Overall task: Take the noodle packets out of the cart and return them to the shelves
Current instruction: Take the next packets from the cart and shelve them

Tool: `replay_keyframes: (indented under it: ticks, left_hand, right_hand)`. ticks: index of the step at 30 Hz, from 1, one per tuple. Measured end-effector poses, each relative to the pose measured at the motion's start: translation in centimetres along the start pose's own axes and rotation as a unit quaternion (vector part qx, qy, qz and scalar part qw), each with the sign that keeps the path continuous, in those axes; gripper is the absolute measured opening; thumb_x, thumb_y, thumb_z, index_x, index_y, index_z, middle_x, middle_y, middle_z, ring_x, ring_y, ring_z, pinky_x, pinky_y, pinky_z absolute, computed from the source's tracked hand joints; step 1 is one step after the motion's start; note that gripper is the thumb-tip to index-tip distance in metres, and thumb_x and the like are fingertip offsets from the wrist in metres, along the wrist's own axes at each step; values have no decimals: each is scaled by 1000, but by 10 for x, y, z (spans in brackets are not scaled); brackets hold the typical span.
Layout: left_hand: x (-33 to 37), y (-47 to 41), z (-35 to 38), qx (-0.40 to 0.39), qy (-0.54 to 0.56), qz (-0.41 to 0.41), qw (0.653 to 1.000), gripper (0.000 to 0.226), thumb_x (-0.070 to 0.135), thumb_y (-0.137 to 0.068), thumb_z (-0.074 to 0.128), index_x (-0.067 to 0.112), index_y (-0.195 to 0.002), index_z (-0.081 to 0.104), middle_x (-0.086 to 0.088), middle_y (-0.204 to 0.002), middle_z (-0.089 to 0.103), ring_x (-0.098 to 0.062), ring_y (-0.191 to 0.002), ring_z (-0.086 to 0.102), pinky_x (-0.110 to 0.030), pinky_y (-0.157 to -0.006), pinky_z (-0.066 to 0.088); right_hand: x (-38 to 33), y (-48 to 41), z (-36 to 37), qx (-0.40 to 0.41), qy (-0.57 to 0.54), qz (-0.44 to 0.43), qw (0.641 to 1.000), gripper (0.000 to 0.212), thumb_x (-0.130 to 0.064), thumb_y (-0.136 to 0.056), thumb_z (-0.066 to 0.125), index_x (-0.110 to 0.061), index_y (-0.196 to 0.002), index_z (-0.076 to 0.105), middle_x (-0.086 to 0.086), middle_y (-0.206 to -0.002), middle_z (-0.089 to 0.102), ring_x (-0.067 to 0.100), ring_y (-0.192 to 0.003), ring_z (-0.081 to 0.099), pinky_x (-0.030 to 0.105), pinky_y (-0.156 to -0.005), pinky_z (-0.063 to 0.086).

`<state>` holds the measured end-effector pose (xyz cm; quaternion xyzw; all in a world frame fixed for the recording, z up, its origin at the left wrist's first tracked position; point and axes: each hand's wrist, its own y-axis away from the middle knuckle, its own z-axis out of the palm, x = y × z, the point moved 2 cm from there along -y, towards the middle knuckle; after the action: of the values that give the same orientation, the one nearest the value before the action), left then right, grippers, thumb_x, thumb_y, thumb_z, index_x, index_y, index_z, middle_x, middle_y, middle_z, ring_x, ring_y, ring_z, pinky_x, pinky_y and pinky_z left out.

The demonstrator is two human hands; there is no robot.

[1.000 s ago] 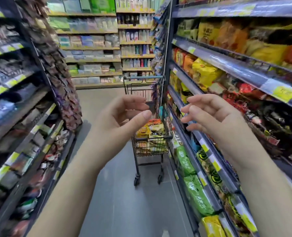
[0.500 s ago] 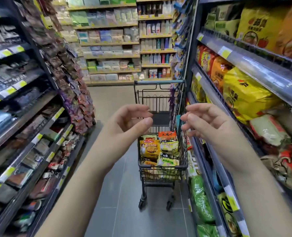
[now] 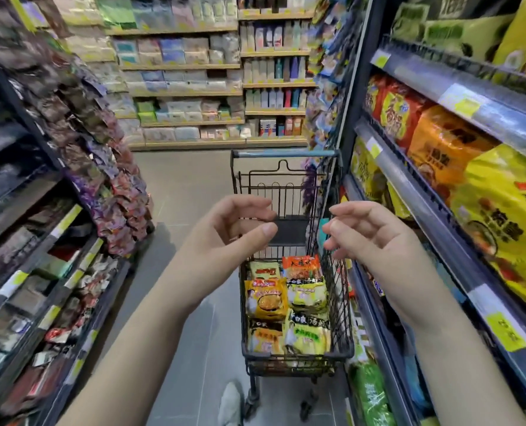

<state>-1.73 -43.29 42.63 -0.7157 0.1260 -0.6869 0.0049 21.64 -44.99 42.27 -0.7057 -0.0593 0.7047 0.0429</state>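
**Cart full, nothing lifted yet**

Head view: The task looks barely begun. The noodle packets lie stacked in the cart, filling its basket in two rough rows of yellow, orange and pale green wrappers; how many layers sit beneath the top one cannot be told. The left hand and the right hand hover above the basket, both holding nothing, fingers loosely curled with thumbs apart from them, palms facing each other. Every visible packet has yet to be picked out and shelved, so all of the work appears to remain.

The cart stands close against the right-hand shelves, where large noodle bags sit behind sloped rails with yellow price tags; those rails jut toward the aisle and are the edges a rising forearm could catch. The basket's wire rim rings the packets, so each one needs lifting straight up before it swings right. To the left, the floor gives open room between the cart and the left shelves of small snack packs. A shoe shows just beside the cart's near wheels.
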Motion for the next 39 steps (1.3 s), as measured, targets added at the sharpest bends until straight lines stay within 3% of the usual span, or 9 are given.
replay_keyframes:
  ticks: [6, 12, 17, 24, 30, 34, 39]
  left_hand:
    - [-46, -117, -54, -36, -27, -29, 999, 42, 26, -83, 77, 21, -123, 66, 0, -119, 73, -12, -106, 70, -29, -92, 57]
    - [-109, -211, -101, -50, -34, -89, 994, 53, 51, -74, 79, 31, -121, 67, 7, -120, 73, -14, -110, 70, -44, -102, 55]
    - [-156, -254, -101, -68, -10, -132, 989, 48, 51, -73, 79, 34, -117, 68, 6, -119, 73, -15, -111, 70, -43, -101, 56]
    - [-223, -290, -98, -26, -19, -203, 979, 46, 49, -76, 86, 36, -116, 68, 8, -117, 74, -12, -108, 71, -34, -95, 56]
    - [-308, -302, -58, -21, -39, -285, 958, 43, 26, -86, 80, 24, -125, 61, 2, -118, 69, -9, -106, 69, -18, -82, 57]
    - [-380, -315, -31, -62, -115, -340, 931, 51, 31, -88, 79, 25, -131, 52, 5, -119, 63, -7, -106, 66, -18, -82, 57]
    - [-476, -319, -3, -4, -211, -417, 884, 61, 26, -89, 78, 13, -140, 46, -2, -124, 59, -15, -106, 61, -28, -86, 49]
  right_hand:
    - [32, -110, 22, 21, 44, 41, 998, 41, -38, -76, 77, -22, -113, 72, 4, -103, 77, 17, -93, 76, 31, -83, 60]
    - [70, -198, 39, 17, 78, 93, 993, 42, -51, -70, 80, -34, -109, 75, 1, -108, 78, 22, -101, 75, 39, -94, 57]
    - [111, -242, 32, 24, 82, 142, 986, 37, -48, -71, 80, -39, -107, 75, 2, -109, 78, 24, -104, 74, 50, -99, 57]
    - [183, -289, 6, 8, 82, 209, 975, 45, -53, -69, 81, -37, -110, 74, -1, -111, 78, 19, -107, 74, 46, -105, 54]
    - [254, -318, -26, -12, 85, 254, 963, 49, -56, -66, 82, -39, -111, 73, -4, -109, 77, 14, -106, 73, 45, -103, 55]
    - [291, -330, -44, -20, 93, 277, 956, 48, -50, -68, 81, -34, -113, 73, -7, -106, 78, 10, -103, 73, 37, -99, 56]
    - [322, -335, -60, -12, 95, 300, 949, 46, -45, -68, 80, -32, -111, 73, -9, -106, 78, 9, -102, 74, 30, -95, 55]
